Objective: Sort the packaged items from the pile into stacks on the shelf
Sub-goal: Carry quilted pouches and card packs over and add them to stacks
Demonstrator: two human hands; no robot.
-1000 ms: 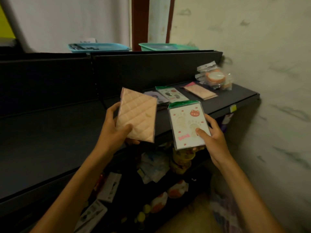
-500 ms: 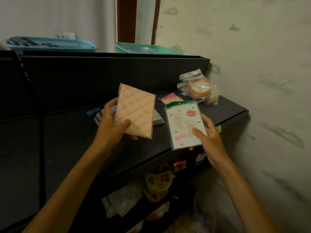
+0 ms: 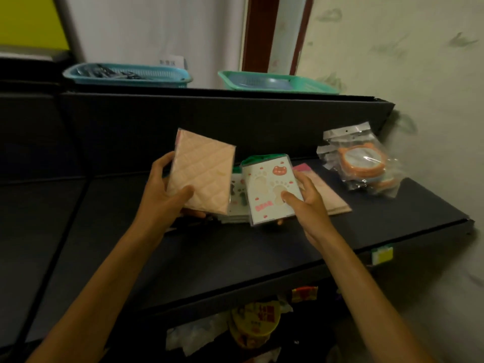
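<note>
A peach quilted pouch (image 3: 203,174) is held in the left hand (image 3: 162,203), the grip clamped around its lower edge. A paw-print packet (image 3: 271,189) is pinched by the right hand (image 3: 307,203) above the green-topped stack (image 3: 237,197) on the dark shelf (image 3: 235,255).

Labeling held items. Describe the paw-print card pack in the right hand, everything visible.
The paw-print card pack is a flat white rectangle in clear plastic with a green header strip. It shows two pale paw prints, a red bear face and small red marks. It tilts upright above the shelf, pinched by the right hand, thumb in front, over similar packs.
</note>
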